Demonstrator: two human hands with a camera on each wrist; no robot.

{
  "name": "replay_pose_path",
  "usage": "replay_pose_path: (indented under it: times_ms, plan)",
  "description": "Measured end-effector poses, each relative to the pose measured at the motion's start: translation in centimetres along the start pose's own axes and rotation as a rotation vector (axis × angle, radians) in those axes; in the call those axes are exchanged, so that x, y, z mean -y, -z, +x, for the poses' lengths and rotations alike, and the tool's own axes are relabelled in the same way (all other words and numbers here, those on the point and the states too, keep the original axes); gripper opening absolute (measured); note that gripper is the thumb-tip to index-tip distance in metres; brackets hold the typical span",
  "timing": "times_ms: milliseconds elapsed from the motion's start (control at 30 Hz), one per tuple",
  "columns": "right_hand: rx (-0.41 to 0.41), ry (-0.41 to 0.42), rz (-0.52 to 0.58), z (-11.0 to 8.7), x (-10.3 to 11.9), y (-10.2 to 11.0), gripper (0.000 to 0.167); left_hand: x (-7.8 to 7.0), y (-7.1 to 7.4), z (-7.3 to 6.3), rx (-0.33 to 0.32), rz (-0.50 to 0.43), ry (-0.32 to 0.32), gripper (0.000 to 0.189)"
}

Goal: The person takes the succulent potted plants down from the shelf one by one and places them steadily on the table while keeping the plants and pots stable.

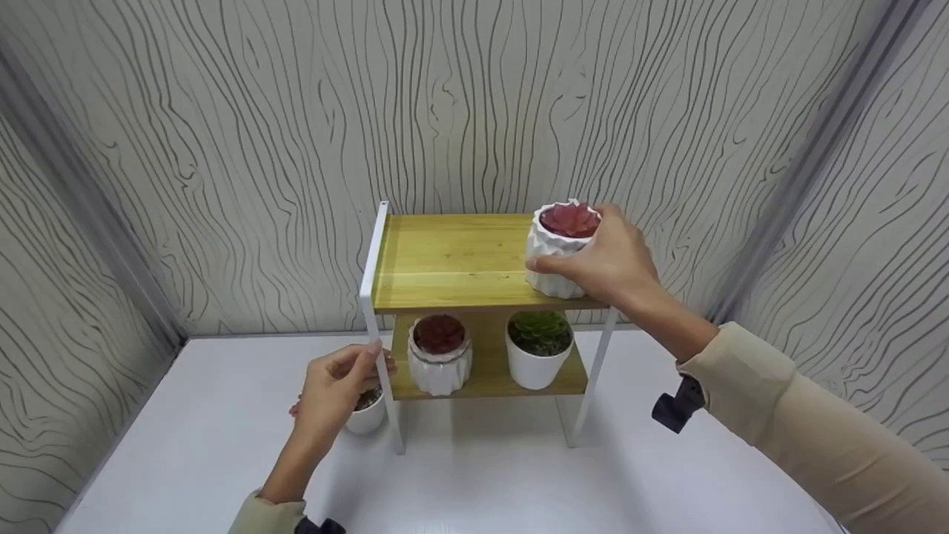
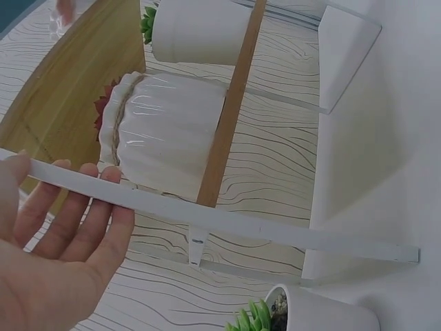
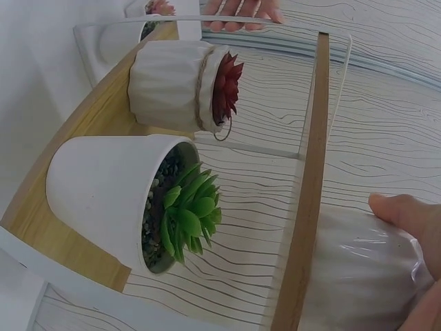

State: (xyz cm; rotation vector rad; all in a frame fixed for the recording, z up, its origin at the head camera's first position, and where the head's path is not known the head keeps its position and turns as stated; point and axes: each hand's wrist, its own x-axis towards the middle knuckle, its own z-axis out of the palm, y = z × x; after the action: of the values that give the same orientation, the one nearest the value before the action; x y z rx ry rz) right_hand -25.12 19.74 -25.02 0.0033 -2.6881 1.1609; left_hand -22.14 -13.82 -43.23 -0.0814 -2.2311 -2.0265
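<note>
My right hand point(image 1: 615, 259) grips a white ridged pot point(image 1: 549, 248) with a red succulent point(image 1: 569, 219), at the right end of the wooden shelf's top board point(image 1: 452, 259). Thumb and fingers lie on opposite sides of the pot. In the right wrist view the pot's base point(image 3: 344, 269) is at the board. My left hand point(image 1: 334, 386) holds the shelf's white left post point(image 2: 227, 222), thumb in front and fingers behind. On the lower board point(image 1: 485, 356) stand a white ridged pot point(image 1: 440, 371) with a dark red succulent and a smooth white pot point(image 1: 540, 366) with a green one.
A smaller white potted plant point(image 1: 365, 417) stands on the white table point(image 1: 245, 445) left of the shelf, partly hidden by my left hand. A wood-grain patterned wall point(image 1: 296, 133) rises close behind the shelf. Side walls stand left and right.
</note>
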Motion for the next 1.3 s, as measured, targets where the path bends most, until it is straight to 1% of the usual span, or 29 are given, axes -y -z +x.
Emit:
replay_pose_path:
  times_ms: [67, 267, 433, 633, 833, 1067, 1300]
  plan:
    - [-0.002, -0.002, 0.0, 0.1, 0.0, 0.0, 0.109, 0.0, 0.1, 0.0, 0.007, -0.004, 0.002, 0.033]
    - [0.012, -0.003, 0.006, 0.2, 0.1, 0.2, 0.107, -0.2, 0.0, -0.1, 0.004, -0.004, 0.043, 0.037]
    - [0.012, -0.007, -0.003, 0.2, 0.1, 0.4, 0.106, -0.2, -0.2, -0.1, 0.003, -0.014, 0.056, 0.035]
    - [0.022, -0.01, 0.005, 0.5, 0.1, 0.4, 0.108, -0.1, -0.1, 0.0, 0.0, -0.021, 0.065, 0.031]
    - [0.027, -0.008, 0.004, 0.6, 0.0, 0.4, 0.11, 0.0, 0.0, -0.1, 0.0, -0.022, 0.068, 0.035]
    - [0.025, 0.006, -0.004, 0.6, -0.1, 0.6, 0.109, 0.1, 0.0, 0.2, 0.0, -0.062, 0.067, 0.03]
    - [0.023, 0.017, 0.004, 0.6, -0.1, 1.1, 0.114, 0.1, 0.0, 0.2, -0.016, -0.045, 0.081, 0.031]
